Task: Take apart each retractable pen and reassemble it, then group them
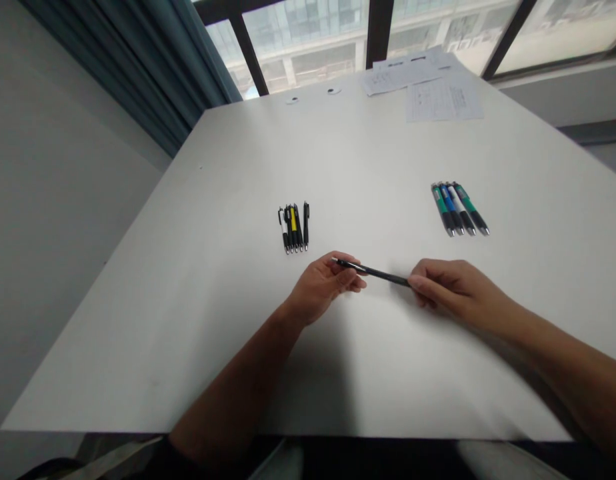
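Observation:
A black pen [383, 275] is held a little above the table between both hands, lying nearly sideways. My left hand [324, 285] pinches its left end between thumb and fingers. On its right end, the fingers of my right hand [445, 288] are closed. Beyond my left hand lies a row of several slim pens [293, 229] in black, white and yellow, tips toward me. Farther right, past my right hand, several thicker pens [459, 209] in green, blue and white lie side by side, also pointing toward me.
The white table [188, 267] reaches from my body to the window. Sheets of paper [444, 97] lie at its far right corner. Two small white pieces with dark marks [334, 91] sit by the far edge. A blue-grey curtain [153, 60] hangs at the left.

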The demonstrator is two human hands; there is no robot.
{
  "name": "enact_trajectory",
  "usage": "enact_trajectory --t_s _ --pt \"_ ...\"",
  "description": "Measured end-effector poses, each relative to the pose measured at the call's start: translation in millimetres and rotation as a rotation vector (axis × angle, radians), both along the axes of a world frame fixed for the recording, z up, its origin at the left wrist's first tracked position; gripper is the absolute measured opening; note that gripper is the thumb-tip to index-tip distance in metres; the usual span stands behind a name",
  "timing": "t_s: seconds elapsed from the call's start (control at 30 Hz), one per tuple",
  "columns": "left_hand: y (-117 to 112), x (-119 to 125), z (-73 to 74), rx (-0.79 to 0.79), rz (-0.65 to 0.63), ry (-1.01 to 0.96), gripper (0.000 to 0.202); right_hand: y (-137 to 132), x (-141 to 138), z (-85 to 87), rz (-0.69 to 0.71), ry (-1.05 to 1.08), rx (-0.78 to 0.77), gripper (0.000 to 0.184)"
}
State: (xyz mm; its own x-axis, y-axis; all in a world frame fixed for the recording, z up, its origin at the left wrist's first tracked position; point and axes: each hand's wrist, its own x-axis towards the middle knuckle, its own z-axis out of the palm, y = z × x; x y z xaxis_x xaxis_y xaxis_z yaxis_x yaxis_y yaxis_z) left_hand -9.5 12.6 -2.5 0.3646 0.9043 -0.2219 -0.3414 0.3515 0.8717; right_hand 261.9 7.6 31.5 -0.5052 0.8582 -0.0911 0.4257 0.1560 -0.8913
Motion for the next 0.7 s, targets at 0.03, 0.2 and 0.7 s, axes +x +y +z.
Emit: enact_trajectory --t_s 0.03,0.2,0.7 --pt "-0.8 2.6 -0.4 0.024 -0.006 -0.014 0.047 -3.8 -5.2 -1.3 0.061 0.102 -0.154 0.043" --pt "-10.5 16.4 9.8 0.186 -0.222 0.066 0.038 -22.8 -35.4 -6.1 0.2 0.736 -0.908 0.049" --pt "-15.5 27.8 18.8 0.105 -0.488 0.042 0.037 -25.3 -49.6 -16.3 0.239 0.997 -1.306 0.055"
